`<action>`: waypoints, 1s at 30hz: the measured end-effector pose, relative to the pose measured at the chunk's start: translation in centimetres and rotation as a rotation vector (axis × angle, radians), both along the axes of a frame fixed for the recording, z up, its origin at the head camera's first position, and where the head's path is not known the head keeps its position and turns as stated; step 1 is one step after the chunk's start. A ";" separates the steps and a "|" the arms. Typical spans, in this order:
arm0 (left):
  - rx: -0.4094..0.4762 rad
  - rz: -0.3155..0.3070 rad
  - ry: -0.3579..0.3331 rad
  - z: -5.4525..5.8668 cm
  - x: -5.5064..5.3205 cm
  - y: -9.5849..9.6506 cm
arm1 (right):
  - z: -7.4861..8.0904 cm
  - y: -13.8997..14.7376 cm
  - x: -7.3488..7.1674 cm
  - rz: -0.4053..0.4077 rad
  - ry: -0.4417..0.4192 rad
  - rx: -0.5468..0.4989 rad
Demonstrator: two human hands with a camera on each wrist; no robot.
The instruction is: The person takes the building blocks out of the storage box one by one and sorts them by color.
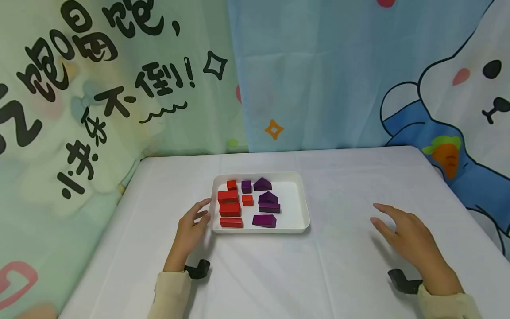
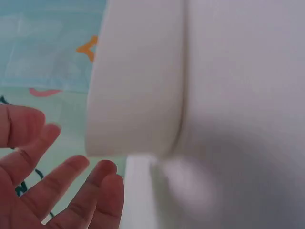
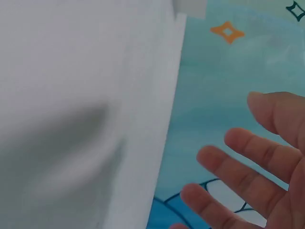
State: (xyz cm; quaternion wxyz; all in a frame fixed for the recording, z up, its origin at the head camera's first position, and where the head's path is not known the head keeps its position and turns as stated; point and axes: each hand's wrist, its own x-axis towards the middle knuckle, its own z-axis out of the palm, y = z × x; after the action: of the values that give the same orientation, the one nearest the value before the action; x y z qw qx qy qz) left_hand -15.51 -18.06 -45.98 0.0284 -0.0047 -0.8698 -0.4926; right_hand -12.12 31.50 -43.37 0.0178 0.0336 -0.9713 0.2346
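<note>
A white rectangular tray [image 1: 292, 204] lies on the table in the head view. Along its left side stand several red blocks [image 1: 229, 209], with a small red cube [image 1: 247, 200] beside them. Purple blocks fill the middle: a cube [image 1: 246, 186], a triangular block [image 1: 263, 184], another triangle [image 1: 268, 197] by a flat bar [image 1: 269, 208], and a wedge-like block [image 1: 264, 221] in front. My left hand [image 1: 194, 230] is at the tray's left rim, fingers loosely bent and gripping nothing; whether the fingertips touch the rim, I cannot tell. Well right of the tray, my right hand [image 1: 414, 241] hovers with spread fingers, holding nothing.
A white cloth covers the table [image 1: 338, 274]. Printed curtains hang behind it and on the left, one green [image 1: 191, 133] with dark lettering, one blue [image 1: 318, 97] with a cartoon animal. Dark wrist-camera mounts [image 1: 404, 281] sit at both wrists.
</note>
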 end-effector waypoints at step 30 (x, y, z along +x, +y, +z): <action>0.379 -0.053 -0.159 -3.2 -1.0 -1.7 | 0.9 -14.3 -4.5 0.321 0.128 -0.220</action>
State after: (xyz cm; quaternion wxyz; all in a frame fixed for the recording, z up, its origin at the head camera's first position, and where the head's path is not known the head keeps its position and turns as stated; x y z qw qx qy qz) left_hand -16.51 -19.72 -49.19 -0.0529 0.0166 -0.7606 -0.6468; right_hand -16.66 17.17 -42.45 0.0456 0.2008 -0.9188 0.3367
